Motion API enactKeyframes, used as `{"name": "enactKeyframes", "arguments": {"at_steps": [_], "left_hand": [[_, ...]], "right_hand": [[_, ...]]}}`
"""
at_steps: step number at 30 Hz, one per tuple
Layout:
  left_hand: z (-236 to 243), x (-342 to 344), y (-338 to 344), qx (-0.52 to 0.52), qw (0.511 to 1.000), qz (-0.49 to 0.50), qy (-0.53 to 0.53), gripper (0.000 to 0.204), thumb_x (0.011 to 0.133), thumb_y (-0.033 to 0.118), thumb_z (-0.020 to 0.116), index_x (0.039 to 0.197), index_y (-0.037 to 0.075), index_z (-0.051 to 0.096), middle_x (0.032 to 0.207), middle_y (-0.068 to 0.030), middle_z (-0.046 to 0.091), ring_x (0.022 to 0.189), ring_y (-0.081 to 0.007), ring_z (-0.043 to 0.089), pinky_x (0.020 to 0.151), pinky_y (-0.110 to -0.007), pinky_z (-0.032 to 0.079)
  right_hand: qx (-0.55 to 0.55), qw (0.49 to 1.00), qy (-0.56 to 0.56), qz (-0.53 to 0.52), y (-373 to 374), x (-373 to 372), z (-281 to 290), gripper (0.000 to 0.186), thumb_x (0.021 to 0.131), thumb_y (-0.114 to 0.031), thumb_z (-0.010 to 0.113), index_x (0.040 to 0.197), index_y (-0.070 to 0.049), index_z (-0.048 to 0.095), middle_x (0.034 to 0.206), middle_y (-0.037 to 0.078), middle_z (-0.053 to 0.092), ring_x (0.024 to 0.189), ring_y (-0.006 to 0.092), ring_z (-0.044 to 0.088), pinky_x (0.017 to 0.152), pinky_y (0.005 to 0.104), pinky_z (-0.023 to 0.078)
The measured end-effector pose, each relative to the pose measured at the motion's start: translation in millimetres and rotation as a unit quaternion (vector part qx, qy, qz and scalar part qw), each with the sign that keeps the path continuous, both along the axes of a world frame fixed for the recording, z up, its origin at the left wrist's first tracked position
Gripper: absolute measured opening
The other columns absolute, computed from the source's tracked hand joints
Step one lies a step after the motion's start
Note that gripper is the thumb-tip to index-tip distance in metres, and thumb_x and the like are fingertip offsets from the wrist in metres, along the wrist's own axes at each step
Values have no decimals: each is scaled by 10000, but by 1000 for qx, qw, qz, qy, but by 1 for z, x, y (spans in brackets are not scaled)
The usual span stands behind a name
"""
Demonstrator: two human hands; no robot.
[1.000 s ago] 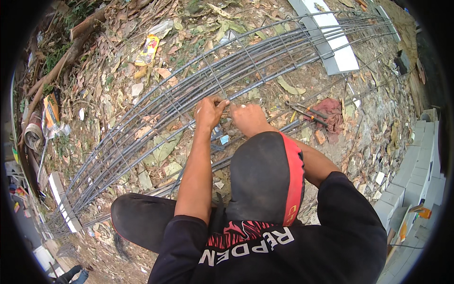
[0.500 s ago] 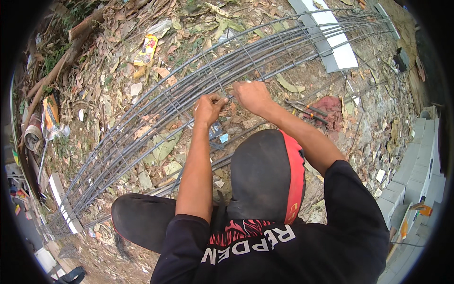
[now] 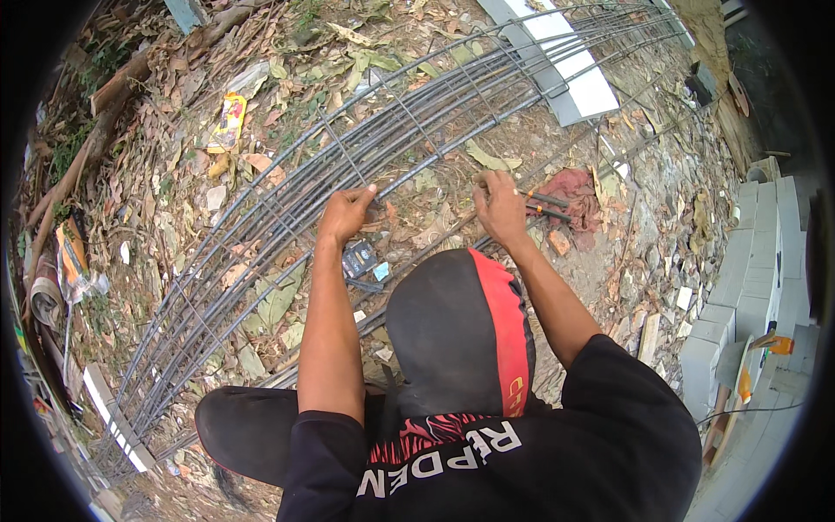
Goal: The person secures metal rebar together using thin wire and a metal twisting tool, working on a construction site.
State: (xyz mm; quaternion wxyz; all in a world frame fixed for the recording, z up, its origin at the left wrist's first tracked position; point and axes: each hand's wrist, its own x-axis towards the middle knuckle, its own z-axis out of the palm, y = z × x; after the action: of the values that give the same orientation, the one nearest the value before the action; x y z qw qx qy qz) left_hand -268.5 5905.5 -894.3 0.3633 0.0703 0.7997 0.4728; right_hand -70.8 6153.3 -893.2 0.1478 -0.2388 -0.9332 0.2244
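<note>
A long cage of thin steel bars (image 3: pixel 435 114), crossed by square steel stirrups (image 3: pixel 342 144), stretches diagonally over the littered ground ahead of me. My left hand (image 3: pixel 345 216) is closed at its near edge, thumb and fingers pinched on a steel bar (image 3: pixel 409 174) beside a stirrup corner. Any tie wire there is too small to make out. Farther right, my right hand (image 3: pixel 499 205) has loosely bent fingers, apart from each other, over the jaw end of pincers. The pincers' dark handles (image 3: pixel 548 210), with orange bands, stick out beside it against a crumpled red cloth (image 3: pixel 574 198).
White-and-grey boards (image 3: pixel 584 85) lie under the cage at the far right, and a narrower one (image 3: pixel 111 413) at the left. Grey blocks (image 3: pixel 726 304) are stacked at right. A dark packet (image 3: pixel 358 259) lies near my left wrist. Branches (image 3: pixel 83 165) lie far left.
My right hand has left the bar beside my left hand and moved right to the pincers. My left hand stays at the cage. The whole view has shifted slightly.
</note>
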Motion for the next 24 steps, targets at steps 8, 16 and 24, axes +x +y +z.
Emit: {"name": "enactKeyframes", "arguments": {"at_steps": [8, 16, 24], "left_hand": [[-29, -1, 11, -14, 999, 10, 45, 459, 962, 443, 687, 1069, 12, 802, 867, -124, 782, 773, -198, 752, 781, -361, 547], [-26, 8, 11, -102, 986, 9, 128, 489, 908, 601, 665, 1037, 162, 836, 846, -93, 783, 844, -290, 749, 839, -443, 551], [-22, 4, 9, -78, 995, 1, 69, 520, 916, 583, 681, 894, 86, 834, 805, -76, 787, 750, -217, 748, 787, -404, 564]], "right_hand": [[177, 973, -111, 101, 102, 105, -17, 453, 834, -88, 668, 1262, -25, 534, 1239, 181, 559, 1201, 381, 529, 980, 488, 473], [-120, 984, -116, -53, 55, 103, 27, 345, 849, -42, 692, 1120, -10, 481, 993, 224, 659, 859, 438, 666, 791, 487, 535], [-192, 969, -140, 58, -24, 50, 127, 270, 896, -57, 707, 1073, -6, 510, 922, 170, 666, 888, 342, 683, 752, 402, 517]]}}
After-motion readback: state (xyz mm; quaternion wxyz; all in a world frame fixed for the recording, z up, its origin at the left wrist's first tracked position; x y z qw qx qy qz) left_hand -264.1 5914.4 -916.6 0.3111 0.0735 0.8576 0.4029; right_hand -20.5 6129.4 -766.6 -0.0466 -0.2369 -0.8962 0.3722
